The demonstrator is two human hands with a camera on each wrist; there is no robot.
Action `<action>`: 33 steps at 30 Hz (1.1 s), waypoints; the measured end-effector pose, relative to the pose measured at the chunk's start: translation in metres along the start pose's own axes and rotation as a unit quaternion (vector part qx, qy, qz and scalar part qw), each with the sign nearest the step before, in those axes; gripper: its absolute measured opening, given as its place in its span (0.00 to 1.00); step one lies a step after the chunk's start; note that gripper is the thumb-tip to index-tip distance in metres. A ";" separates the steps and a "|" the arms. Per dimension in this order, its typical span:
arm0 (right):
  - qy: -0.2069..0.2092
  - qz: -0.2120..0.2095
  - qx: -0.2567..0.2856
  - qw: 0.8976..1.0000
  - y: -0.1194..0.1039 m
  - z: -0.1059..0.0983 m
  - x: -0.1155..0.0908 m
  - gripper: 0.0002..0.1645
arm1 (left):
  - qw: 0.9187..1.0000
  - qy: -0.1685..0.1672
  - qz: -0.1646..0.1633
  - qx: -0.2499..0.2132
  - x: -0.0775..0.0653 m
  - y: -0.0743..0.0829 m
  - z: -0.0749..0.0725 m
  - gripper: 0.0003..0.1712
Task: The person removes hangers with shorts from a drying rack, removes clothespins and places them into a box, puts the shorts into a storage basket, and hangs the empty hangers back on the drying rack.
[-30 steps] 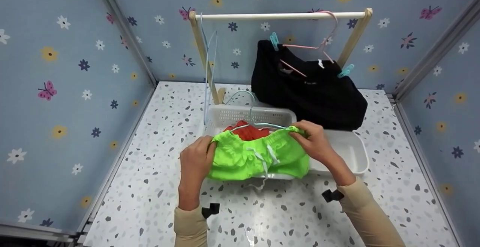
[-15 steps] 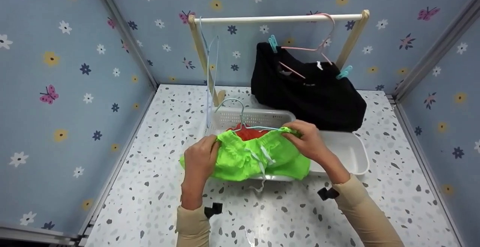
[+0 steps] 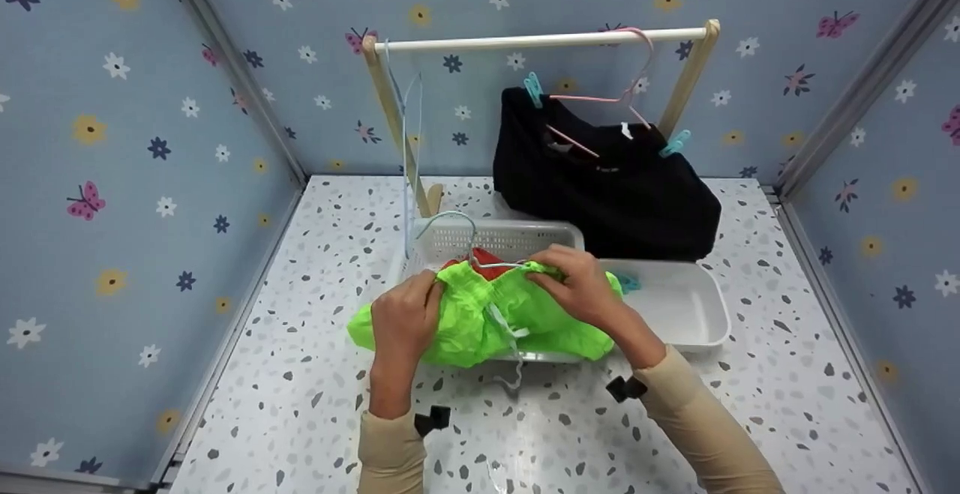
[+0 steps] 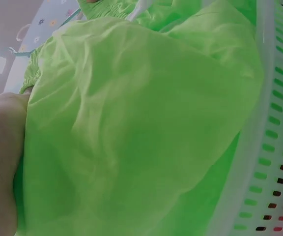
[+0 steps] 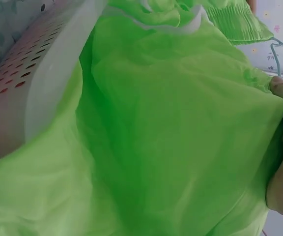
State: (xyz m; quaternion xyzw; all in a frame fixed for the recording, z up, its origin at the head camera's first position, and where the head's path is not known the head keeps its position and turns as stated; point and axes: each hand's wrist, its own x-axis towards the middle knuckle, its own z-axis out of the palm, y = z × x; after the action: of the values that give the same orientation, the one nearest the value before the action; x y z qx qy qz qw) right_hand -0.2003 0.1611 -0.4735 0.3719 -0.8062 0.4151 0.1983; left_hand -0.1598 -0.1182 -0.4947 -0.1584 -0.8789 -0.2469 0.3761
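Observation:
Neon green shorts (image 3: pixel 480 314) with a white drawstring hang over the front of a white perforated basket (image 3: pixel 525 233). My left hand (image 3: pixel 406 312) grips the left end of their elastic waistband. At the right side of the waistband, my right hand (image 3: pixel 576 284) pinches the cloth between thumb and fingers. A pale teal hanger (image 3: pixel 471 233) has its hook rising above the waistband, while its lower part is mostly hidden in the shorts. Red cloth (image 3: pixel 487 260) shows in the basket behind them. Both wrist views are filled by the green fabric (image 4: pixel 131 118).
Behind stands a wooden rack with a white rod (image 3: pixel 525 41). Black clothing (image 3: pixel 607 187) hangs there from a pink hanger (image 3: pixel 637 67), held by teal clothespins (image 3: pixel 533 91). A light blue hanger (image 3: pixel 409 157) hangs at left. A white tray (image 3: pixel 679 306) with a teal item sits at right.
My right hand has moved left, toward the left hand, so the waistband bunches more. The hanger hook has shifted left and lower. The tray's teal item has come into view.

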 end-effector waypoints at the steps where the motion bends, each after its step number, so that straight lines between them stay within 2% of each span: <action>1: -0.001 0.001 0.002 1.000 0.000 0.002 0.000 0.06 | 1.000 0.003 0.001 0.001 -0.001 -0.001 0.000 0.15; 8: -0.010 -0.001 0.006 1.000 0.006 0.001 -0.003 0.08 | 1.000 0.011 0.006 0.000 -0.004 -0.008 -0.001 0.16; 18: 0.001 0.011 -0.029 1.000 0.018 -0.012 -0.011 0.07 | 0.999 0.033 -0.014 -0.005 0.002 -0.016 -0.004 0.19; 21: 0.016 0.015 -0.031 0.999 0.022 -0.014 -0.013 0.07 | 0.999 0.038 -0.020 -0.004 0.004 -0.017 -0.004 0.18; 26: 0.044 0.011 -0.002 0.999 0.030 -0.015 -0.019 0.10 | 0.998 0.042 -0.037 0.001 0.000 -0.021 -0.004 0.17; 33: 0.072 0.031 0.010 0.997 0.033 -0.018 -0.026 0.11 | 0.998 0.044 -0.047 -0.001 0.000 -0.025 -0.003 0.16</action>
State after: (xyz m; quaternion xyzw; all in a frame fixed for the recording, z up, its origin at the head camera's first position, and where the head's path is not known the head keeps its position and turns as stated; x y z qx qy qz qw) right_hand -0.2090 0.1995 -0.4970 0.3181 -0.7968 0.4548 0.2392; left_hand -0.1693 -0.1403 -0.5009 -0.1061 -0.8677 -0.2722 0.4021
